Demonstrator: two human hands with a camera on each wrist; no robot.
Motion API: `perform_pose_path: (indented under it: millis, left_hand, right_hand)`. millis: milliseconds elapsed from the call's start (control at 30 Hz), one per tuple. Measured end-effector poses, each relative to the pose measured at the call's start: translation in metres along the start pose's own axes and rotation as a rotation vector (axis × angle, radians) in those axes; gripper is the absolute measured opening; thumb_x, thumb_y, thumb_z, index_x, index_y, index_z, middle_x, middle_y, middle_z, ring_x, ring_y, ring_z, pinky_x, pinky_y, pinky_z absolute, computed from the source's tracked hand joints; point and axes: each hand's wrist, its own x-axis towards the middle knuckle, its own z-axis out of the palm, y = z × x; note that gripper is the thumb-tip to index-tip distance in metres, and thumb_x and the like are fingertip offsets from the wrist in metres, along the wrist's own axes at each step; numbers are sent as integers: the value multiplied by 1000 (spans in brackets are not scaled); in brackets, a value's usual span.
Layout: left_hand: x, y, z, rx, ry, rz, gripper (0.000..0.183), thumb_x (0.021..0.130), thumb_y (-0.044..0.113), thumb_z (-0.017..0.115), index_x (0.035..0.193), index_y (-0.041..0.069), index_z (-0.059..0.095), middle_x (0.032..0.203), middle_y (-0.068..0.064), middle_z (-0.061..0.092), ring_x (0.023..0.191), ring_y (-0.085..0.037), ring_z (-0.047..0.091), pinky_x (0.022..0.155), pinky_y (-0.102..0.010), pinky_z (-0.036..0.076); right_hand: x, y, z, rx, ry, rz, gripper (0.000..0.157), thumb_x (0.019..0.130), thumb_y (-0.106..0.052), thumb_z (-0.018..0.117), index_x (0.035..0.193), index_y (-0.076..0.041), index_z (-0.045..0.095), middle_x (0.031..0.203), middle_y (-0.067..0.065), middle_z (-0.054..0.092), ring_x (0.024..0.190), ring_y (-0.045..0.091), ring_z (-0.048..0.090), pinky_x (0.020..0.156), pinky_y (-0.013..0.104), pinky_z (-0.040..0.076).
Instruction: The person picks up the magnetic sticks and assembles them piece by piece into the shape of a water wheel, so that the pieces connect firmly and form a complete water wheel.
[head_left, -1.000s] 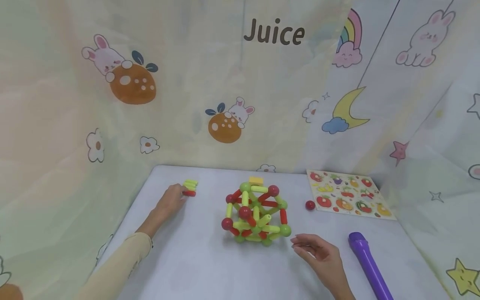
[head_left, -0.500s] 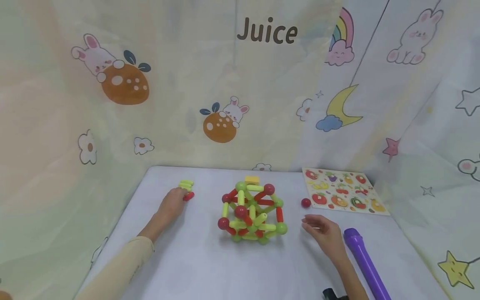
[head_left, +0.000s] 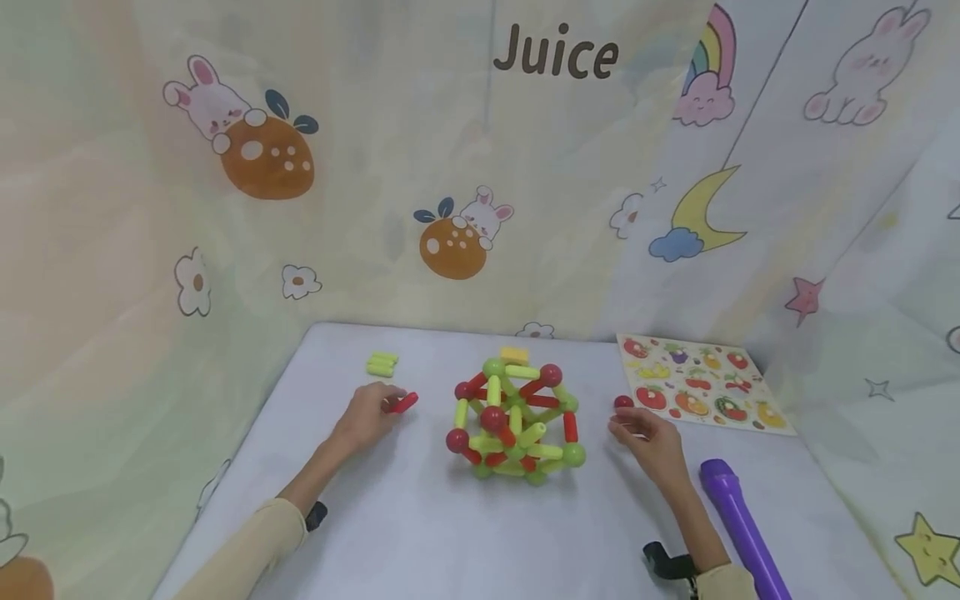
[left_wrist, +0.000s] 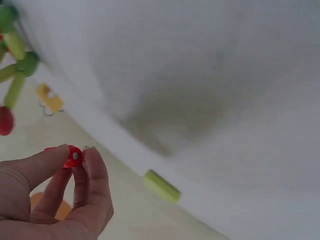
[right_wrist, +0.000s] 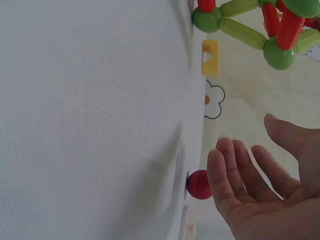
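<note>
Between thumb and fingertips my left hand (head_left: 369, 415) pinches a red rod (head_left: 406, 403), raised off the table left of the ball-and-rod structure. In the left wrist view the end of the red rod (left_wrist: 74, 156) shows a pale dot. Green rods (head_left: 382, 364) lie behind this hand. The structure (head_left: 516, 425) of red and green balls and rods stands mid-table. My right hand (head_left: 649, 440) holds nothing; its fingers are loosely bent just in front of a red ball (head_left: 623, 402). In the right wrist view the red ball (right_wrist: 199, 184) is partly hidden by the fingers.
A fruit picture board (head_left: 697, 383) lies at the back right. The purple microphone-shaped toy (head_left: 742, 525) lies right of my right forearm. A yellow block (head_left: 514, 356) sits behind the structure. Printed cloth (head_left: 360, 150) walls the table's back and sides.
My left hand has picked the red rod up from beside the green rods and brought it toward the structure. My right hand has moved away from the structure, toward the red ball.
</note>
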Motion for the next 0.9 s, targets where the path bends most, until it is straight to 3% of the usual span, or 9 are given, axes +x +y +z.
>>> perform_pose_path:
  millis: [200, 367, 567, 733, 833, 900]
  left_hand:
    - [-23, 57, -19, -199, -30, 25, 35, 93, 2, 82, 128, 5, 75, 111, -8, 75, 98, -22, 72, 84, -37, 66]
    - [-31, 77, -26, -242, -44, 29, 33, 93, 5, 83, 126, 5, 75, 110, -6, 76, 95, -19, 72, 83, -37, 66]
    - [-39, 99, -29, -367, -67, -3, 28, 94, 6, 83, 121, 7, 77, 108, -4, 76, 91, -17, 73, 82, -35, 66]
    - [-44, 141, -32, -505, -156, 46, 34, 95, 8, 80, 128, 8, 74, 111, -6, 74, 94, -20, 72, 84, -34, 65]
    - [-45, 163, -31, -554, -235, 84, 41, 96, 11, 80, 136, 8, 70, 111, -7, 73, 96, -20, 72, 84, -34, 65]
    - [-44, 173, -28, -579, -278, 95, 43, 96, 12, 80, 138, 8, 70, 112, -7, 73, 95, -20, 73, 83, -35, 66]
  right_hand:
    - [6, 3, -1, 8, -12, 8, 40, 102, -20, 77, 134, 2, 69, 124, 20, 75, 97, -8, 65, 84, 11, 55]
    - [15, 8, -2, -5, 9, 13, 37, 102, -19, 77, 132, 2, 70, 125, 21, 74, 97, -7, 65, 82, 11, 56]
    - [26, 14, -4, -59, 40, 41, 38, 102, -17, 78, 132, 3, 69, 126, 25, 72, 109, 29, 71, 77, 11, 55]
    - [37, 20, -3, -149, 124, 27, 40, 96, -8, 81, 131, 7, 67, 116, 27, 71, 104, 42, 71, 73, 10, 49]
    - [45, 24, 0, -224, 136, 35, 49, 94, -7, 83, 136, 9, 64, 110, 26, 64, 96, 39, 66, 74, 20, 47]
    - [52, 26, 1, -274, 99, 43, 56, 94, -8, 82, 142, 10, 60, 110, 26, 57, 94, 36, 59, 74, 29, 45]
